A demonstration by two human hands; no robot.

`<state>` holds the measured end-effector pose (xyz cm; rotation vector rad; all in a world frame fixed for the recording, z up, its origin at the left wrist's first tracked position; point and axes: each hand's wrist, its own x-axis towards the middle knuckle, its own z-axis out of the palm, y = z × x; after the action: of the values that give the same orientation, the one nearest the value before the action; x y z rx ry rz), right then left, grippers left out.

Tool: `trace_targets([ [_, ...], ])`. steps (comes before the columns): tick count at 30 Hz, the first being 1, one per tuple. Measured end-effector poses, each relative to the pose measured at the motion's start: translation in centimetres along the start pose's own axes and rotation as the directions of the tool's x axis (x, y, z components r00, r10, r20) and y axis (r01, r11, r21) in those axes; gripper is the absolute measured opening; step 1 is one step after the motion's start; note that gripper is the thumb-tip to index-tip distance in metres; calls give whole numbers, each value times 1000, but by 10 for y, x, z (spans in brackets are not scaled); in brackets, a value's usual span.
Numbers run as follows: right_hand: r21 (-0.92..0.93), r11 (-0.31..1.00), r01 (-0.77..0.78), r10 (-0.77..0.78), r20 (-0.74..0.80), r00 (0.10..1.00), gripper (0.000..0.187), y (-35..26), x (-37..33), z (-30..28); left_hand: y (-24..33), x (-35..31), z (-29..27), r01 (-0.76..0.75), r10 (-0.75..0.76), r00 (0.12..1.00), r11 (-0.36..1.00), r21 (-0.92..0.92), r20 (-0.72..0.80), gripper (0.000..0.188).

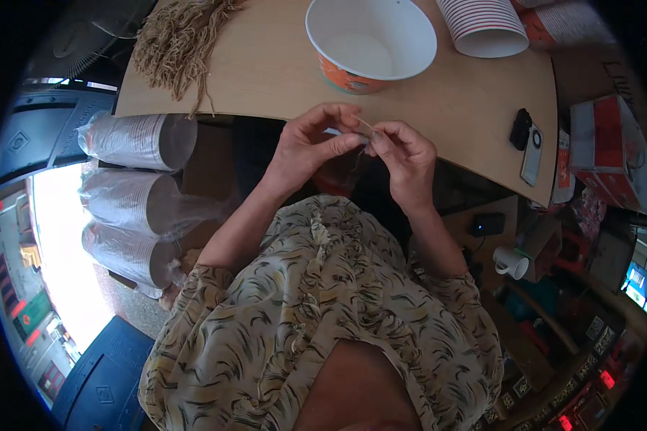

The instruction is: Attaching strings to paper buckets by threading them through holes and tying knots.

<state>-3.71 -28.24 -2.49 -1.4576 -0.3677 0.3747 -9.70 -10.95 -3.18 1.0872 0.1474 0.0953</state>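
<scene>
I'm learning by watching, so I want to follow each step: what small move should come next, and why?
I'd probably ease the right hand gently outward to check the hold: it pinches the thin tan strand, which spans the small gap to the left hand, whose grip is hard to make out.

Beside the right hand (412,156), the tabletop (471,108) leaves passage toward the black object (520,129) at right, while the white-lined bucket (374,39) blocks top centre.
</scene>
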Motion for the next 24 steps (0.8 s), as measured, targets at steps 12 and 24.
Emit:
trace_targets([
  [12, -16, 999, -32, 32, 19, 999, 12, -4, -8, 12, 6, 6, -15, -45, 38, 998, 979, 197, 41, 10],
  [24, -116, 972, 202, -220, -164, 962, 5, -24, -8, 22, 96, 76, -34, -567, 381, 688, -249, 785, 617, 23],
])
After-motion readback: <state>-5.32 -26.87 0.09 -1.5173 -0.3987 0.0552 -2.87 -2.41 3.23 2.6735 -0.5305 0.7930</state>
